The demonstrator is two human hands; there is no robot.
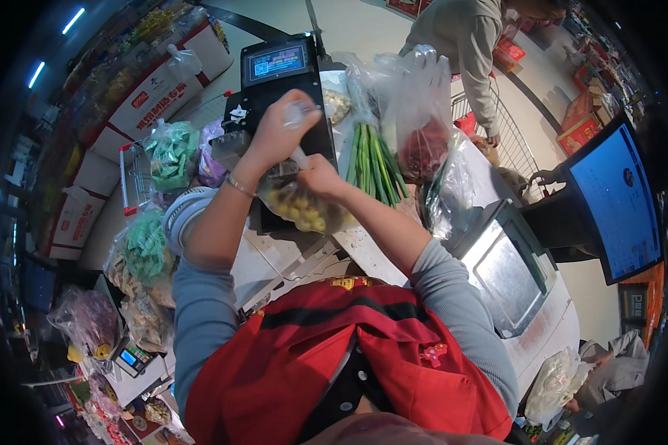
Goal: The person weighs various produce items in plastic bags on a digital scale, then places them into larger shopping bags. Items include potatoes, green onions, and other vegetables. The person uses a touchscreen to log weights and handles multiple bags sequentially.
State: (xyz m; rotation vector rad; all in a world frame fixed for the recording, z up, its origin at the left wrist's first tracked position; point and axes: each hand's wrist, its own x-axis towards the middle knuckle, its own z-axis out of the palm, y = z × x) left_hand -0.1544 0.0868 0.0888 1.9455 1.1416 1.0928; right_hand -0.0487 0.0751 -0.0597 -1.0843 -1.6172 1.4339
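Note:
A clear plastic bag of yellow-green round fruit (306, 210) hangs over the counter in front of me. My right hand (322, 177) is closed around the gathered neck of the bag. Above it, my left hand (286, 130) grips the bag's bunched top end, slightly blurred. Both hands are over a black device (317, 105) with a small lit display (275, 63). Just right of my right hand lie green onions (374, 161) in a plastic bag. Beyond them stands a clear bag of dark red produce (424, 150).
A scale with a metal plate (504, 267) and a monitor (615, 203) stand at right. Filled bags with green ties (170, 153) sit at left by a white round device (186, 214). A person in a light sweatshirt (456, 33) reaches beside a wire cart (512, 130).

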